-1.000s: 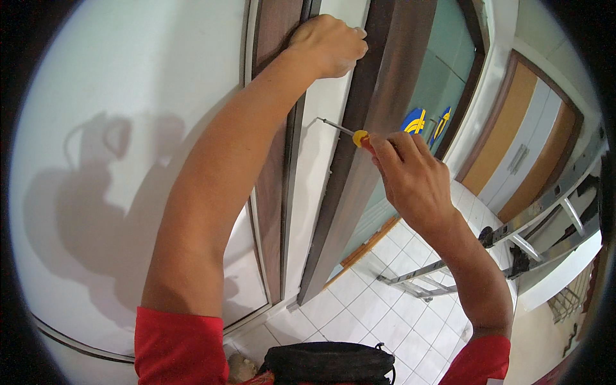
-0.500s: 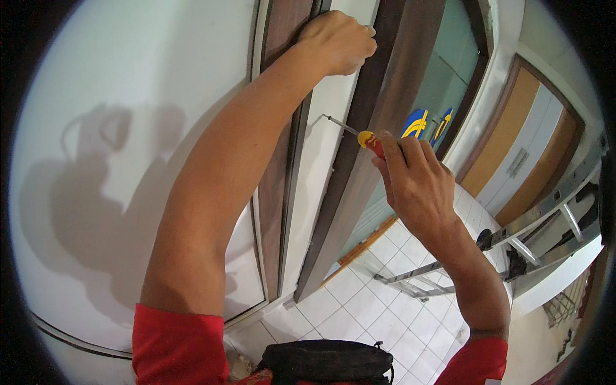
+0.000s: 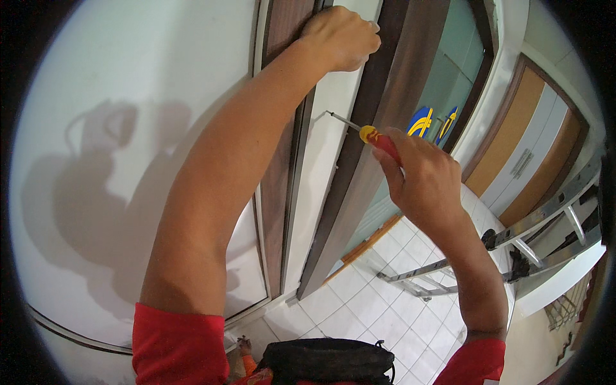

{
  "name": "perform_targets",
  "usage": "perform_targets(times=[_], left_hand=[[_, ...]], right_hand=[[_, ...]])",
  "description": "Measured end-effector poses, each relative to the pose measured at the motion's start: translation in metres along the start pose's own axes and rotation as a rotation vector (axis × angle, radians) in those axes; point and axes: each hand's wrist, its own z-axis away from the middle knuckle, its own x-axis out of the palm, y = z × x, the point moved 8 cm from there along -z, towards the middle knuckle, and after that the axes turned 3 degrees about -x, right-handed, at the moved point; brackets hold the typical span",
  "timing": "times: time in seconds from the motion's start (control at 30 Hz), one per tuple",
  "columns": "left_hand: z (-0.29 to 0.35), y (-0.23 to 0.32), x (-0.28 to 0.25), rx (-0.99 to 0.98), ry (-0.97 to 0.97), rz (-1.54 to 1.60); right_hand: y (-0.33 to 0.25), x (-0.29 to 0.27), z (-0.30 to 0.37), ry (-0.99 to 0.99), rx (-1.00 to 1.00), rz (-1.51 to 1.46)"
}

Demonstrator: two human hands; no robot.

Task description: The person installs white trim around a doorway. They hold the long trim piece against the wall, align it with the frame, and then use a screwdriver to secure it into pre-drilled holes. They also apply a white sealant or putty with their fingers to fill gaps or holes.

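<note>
My right hand (image 3: 428,172) is wrapped round the red and yellow handle of a screwdriver (image 3: 385,145). Its thin shaft points up and left, with the tip at a small screw-like spot on a white strip (image 3: 321,154) between dark wooden frame pieces. Higher up, my left hand (image 3: 343,40) is closed, knuckles outward, over the upper part of the same strip, beside the brown frame (image 3: 274,212). Whatever its fingers hold, if anything, is hidden behind the hand.
To the right of the strip stands a dark wooden door edge (image 3: 359,154) with a glass panel bearing blue and yellow stickers (image 3: 420,122). A metal ladder (image 3: 545,208) is at the right. Below are white floor tiles (image 3: 359,289) and a black bag (image 3: 324,360) at my front.
The fingers of my right hand have shifted back on the screwdriver, baring more of its handle; the tip stays at the strip. An orange item now shows beside the bag. My left hand stays closed.
</note>
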Motion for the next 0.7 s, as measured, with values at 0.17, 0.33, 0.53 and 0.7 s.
perform_targets(times=[0.17, 0.33, 0.53, 0.7], left_hand=[[0.001, 0.002, 0.003, 0.03, -0.001, -0.031], [0.005, -0.001, -0.002, -0.079, 0.071, 0.06], [0.004, 0.004, 0.016, -0.01, 0.068, -0.044], [-0.003, -0.003, 0.008, -0.046, -0.053, -0.1]], right_hand=[[0.048, 0.038, 0.006, -0.284, 0.623, -0.879], [0.041, 0.023, 0.008, -0.21, 0.361, -0.492], [0.047, 0.066, 0.068, -0.13, 0.526, -0.936], [0.054, 0.138, 0.097, 0.271, 0.663, -1.392]])
